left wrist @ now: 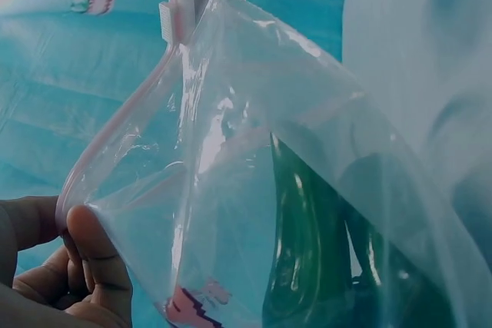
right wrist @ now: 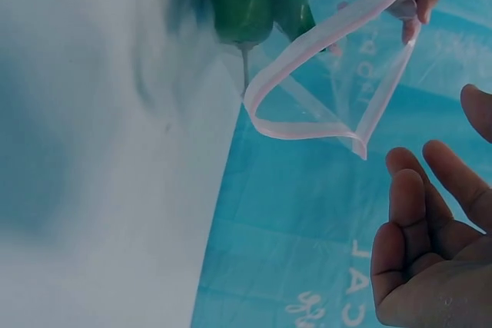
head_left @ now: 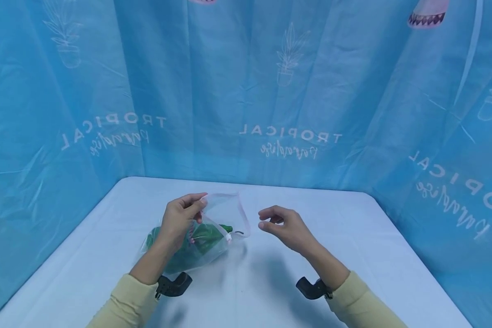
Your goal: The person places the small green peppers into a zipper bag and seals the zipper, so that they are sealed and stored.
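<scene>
A clear plastic zip bag [head_left: 217, 255] with a pink-edged mouth lies tilted on the table, several long green peppers [head_left: 207, 238] inside it. My left hand [head_left: 180, 218] pinches the mouth's rim between thumb and fingers, and the mouth gapes in the right wrist view. A whitish slider [left wrist: 166, 24] sits at one end of the pink zip strip [right wrist: 307, 48]. One pepper [right wrist: 238, 5] has its thin stem pointing toward the mouth. To the right of the bag, my right hand [head_left: 284, 228] hovers apart from it, fingers loosely bent and holding nothing.
A white table [head_left: 332, 255] with rounded far corners carries the bag on its left half. Blue printed curtains [head_left: 246, 91] hang behind it and along both sides. Each wrist wears a black camera mount [head_left: 174, 284].
</scene>
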